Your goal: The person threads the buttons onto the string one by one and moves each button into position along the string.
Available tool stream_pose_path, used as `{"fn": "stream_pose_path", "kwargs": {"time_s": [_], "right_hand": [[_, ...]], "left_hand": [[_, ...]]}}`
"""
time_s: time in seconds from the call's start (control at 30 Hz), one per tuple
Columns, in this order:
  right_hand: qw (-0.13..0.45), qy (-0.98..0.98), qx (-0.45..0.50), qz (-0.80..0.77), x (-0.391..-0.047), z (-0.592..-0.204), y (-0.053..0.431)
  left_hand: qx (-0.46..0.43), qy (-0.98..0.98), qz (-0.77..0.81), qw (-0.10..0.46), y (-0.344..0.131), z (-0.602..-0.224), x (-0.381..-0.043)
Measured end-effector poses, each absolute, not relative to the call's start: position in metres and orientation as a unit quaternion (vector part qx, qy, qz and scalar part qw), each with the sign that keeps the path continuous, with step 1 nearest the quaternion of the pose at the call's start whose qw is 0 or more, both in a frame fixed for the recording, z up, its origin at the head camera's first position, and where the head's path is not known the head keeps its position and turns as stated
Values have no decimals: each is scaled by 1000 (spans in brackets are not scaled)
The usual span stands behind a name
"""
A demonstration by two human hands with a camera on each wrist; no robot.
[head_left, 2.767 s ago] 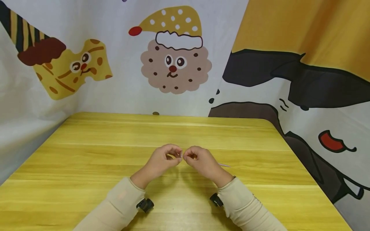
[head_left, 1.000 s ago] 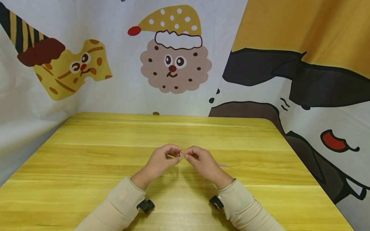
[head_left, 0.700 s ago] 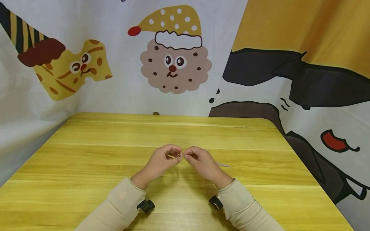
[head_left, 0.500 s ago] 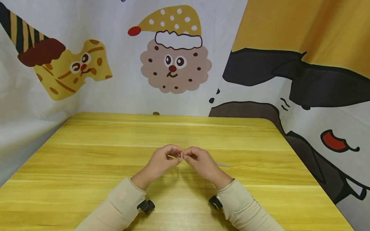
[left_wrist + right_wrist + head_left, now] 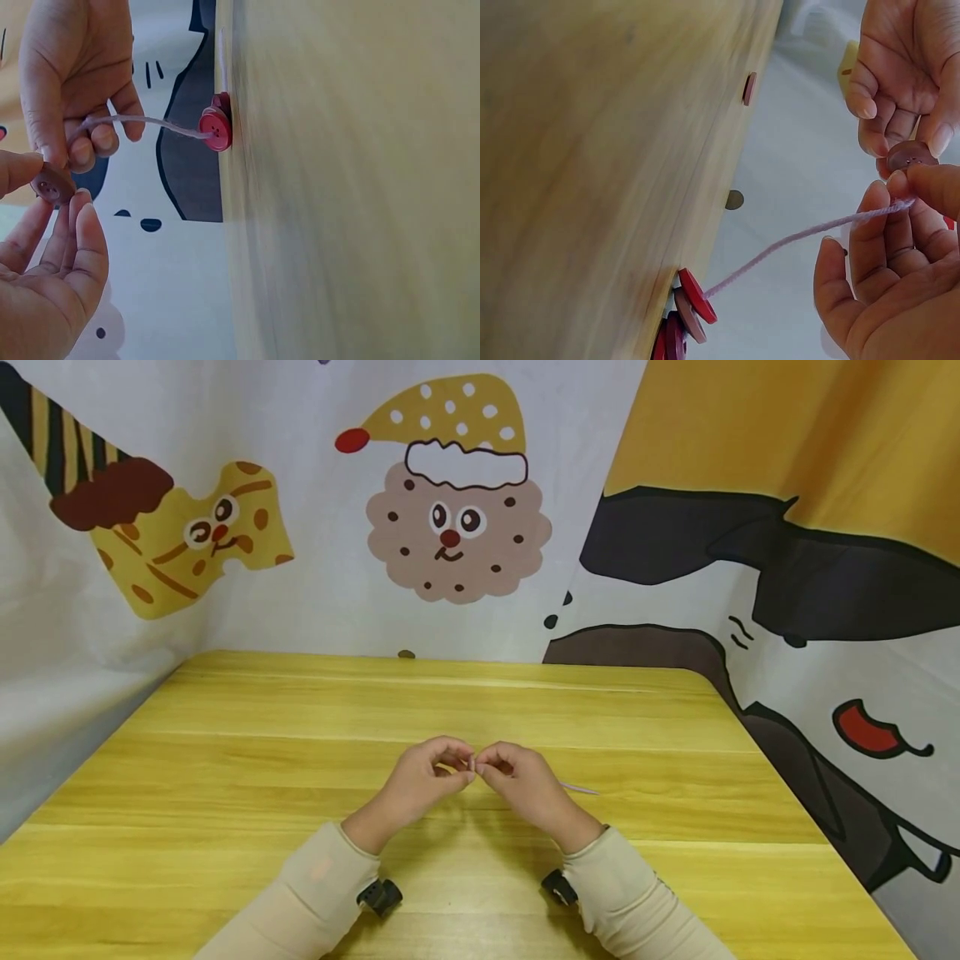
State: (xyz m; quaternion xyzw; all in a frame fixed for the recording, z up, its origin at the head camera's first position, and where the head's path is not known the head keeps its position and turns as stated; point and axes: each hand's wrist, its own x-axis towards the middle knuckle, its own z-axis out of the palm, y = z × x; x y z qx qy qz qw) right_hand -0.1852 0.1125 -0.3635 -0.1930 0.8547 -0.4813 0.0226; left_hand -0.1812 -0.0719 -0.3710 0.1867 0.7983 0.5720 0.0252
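Observation:
At the middle of the table, my left hand (image 5: 416,777) pinches a brown button (image 5: 52,184) on edge between thumb and fingers. My right hand (image 5: 525,781) is close against it, thumb and index finger pinching a pale purple yarn (image 5: 795,236) near its end, at the button's face. Whether the yarn tip is in a hole is hidden by fingers. From the right hand the yarn runs down to a red button (image 5: 697,295) strung on it, with several more red, brown and purple buttons behind, resting on the table. The head view hides these behind the right hand.
The yarn's other end (image 5: 581,789) lies on the wooden table (image 5: 300,710) right of the right hand. Another reddish-brown button (image 5: 750,88) lies on the table, toward the left hand's side. A printed cartoon curtain (image 5: 315,602) hangs behind the table.
Both hands stay almost in place. The right fingertips, slightly apart from the button a second ago with a bit of yarn showing between, are now right up against it.

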Motion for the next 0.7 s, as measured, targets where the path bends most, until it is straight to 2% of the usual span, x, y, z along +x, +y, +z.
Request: {"fn": "stream_pose_path", "kwargs": {"time_s": [0.7], "right_hand": [[24, 852, -196, -485, -186, -367, 113]], "left_hand": [[191, 799, 570, 16, -72, -372, -182]]}}
